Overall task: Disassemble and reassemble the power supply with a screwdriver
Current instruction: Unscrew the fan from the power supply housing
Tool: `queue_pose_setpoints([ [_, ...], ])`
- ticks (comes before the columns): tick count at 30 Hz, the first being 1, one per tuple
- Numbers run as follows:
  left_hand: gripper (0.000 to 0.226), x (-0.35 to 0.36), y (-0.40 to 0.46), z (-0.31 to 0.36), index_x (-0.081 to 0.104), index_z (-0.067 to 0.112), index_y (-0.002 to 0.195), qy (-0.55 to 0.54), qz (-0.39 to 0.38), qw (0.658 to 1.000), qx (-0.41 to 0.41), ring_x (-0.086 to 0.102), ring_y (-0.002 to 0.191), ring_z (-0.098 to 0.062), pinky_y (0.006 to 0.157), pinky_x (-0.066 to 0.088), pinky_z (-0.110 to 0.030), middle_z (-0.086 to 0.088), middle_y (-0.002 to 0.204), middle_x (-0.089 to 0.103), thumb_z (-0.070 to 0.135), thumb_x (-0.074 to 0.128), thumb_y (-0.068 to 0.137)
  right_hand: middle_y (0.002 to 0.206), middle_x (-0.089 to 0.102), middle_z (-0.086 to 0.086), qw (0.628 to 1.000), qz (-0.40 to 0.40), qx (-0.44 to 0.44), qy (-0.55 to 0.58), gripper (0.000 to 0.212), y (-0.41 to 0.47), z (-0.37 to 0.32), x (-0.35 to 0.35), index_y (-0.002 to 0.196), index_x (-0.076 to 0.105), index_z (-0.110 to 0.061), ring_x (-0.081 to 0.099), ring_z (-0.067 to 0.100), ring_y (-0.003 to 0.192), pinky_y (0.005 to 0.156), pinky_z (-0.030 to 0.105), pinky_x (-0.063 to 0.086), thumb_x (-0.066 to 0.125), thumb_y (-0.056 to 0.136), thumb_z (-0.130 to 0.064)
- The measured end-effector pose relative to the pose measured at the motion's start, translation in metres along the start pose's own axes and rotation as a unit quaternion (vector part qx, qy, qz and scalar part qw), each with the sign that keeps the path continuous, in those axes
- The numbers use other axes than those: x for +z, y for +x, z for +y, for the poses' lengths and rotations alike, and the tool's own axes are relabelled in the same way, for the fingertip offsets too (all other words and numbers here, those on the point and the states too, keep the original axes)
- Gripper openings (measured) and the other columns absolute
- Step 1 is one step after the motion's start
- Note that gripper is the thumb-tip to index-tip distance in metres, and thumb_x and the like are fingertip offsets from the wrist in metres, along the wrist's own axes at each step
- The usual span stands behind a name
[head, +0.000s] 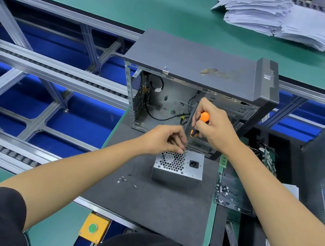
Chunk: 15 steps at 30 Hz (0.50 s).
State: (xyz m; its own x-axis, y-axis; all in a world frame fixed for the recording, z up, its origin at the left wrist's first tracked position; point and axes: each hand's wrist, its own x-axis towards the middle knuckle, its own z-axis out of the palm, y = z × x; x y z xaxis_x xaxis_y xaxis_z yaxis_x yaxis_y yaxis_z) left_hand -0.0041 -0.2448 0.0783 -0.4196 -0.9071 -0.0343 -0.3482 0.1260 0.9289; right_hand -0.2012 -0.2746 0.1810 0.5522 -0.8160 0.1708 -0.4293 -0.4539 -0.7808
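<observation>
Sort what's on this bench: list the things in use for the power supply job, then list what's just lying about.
In use:
power supply
screwdriver, in the right hand
left hand, fingers at the screwdriver tip
loose screws on the mat

Lying about:
open computer case
paper stacks
circuit board
yellow button box

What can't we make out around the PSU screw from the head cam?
- Head view: screw under the orange-handled screwdriver tip is hidden by the left hand fingers.
- Driver bit type: too small.
- Silver metal power supply box: far and bottom faces out of sight.
- Loose small screws on the dark mat: too small to count.
- Right hand covers most of the handle.
</observation>
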Motion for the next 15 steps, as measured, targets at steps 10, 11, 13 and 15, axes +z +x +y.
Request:
queue_pose_setpoints([
  [10,0.037,-0.0001,0.0005,-0.0014,0.063,0.015,0.105,-0.036,-0.018,0.999,-0.005,0.074,0.089,-0.016,0.085,0.06,-0.03,-0.002,0.094,0.076,0.012,0.088,0.077,0.076,0.065,0.001,1.0,0.009,-0.002,0.007,0.013,-0.0004,0.0021,-0.0037,0.083,0.045,-0.032,0.057,0.014,0.058,0.054,0.038,0.052,0.05,0.075,-0.025],
  [11,0.039,-0.0005,0.0005,-0.0007,0.063,0.014,0.107,-0.038,-0.023,0.999,-0.008,0.074,0.091,-0.016,0.087,0.059,-0.031,-0.002,0.096,0.075,0.014,0.088,0.077,0.076,0.064,0.0,1.0,0.01,-0.001,0.009,0.013,-0.0007,0.0028,-0.0045,0.083,0.045,-0.031,0.057,0.015,0.059,0.054,0.04,0.052,0.051,0.075,-0.024],
  [13,0.035,-0.0011,0.0013,-0.0017,0.063,0.014,0.109,-0.017,-0.027,0.999,-0.005,0.072,0.096,-0.014,0.09,0.058,-0.031,0.0,0.1,0.075,0.018,0.084,0.081,0.075,0.064,0.0,1.0,0.012,-0.001,0.011,0.013,-0.0024,0.0048,-0.0064,0.082,0.045,-0.03,0.057,0.018,0.059,0.053,0.04,0.052,0.05,0.074,-0.022],
  [15,0.02,0.0012,0.0041,-0.0034,0.064,0.016,0.11,0.022,-0.011,1.0,0.002,0.07,0.099,-0.011,0.09,0.055,-0.027,0.002,0.102,0.074,0.02,0.073,0.093,0.073,0.064,0.001,1.0,0.013,0.002,0.011,0.012,-0.0051,0.0075,-0.0094,0.082,0.045,-0.028,0.056,0.022,0.057,0.05,0.04,0.051,0.05,0.073,-0.022],
])
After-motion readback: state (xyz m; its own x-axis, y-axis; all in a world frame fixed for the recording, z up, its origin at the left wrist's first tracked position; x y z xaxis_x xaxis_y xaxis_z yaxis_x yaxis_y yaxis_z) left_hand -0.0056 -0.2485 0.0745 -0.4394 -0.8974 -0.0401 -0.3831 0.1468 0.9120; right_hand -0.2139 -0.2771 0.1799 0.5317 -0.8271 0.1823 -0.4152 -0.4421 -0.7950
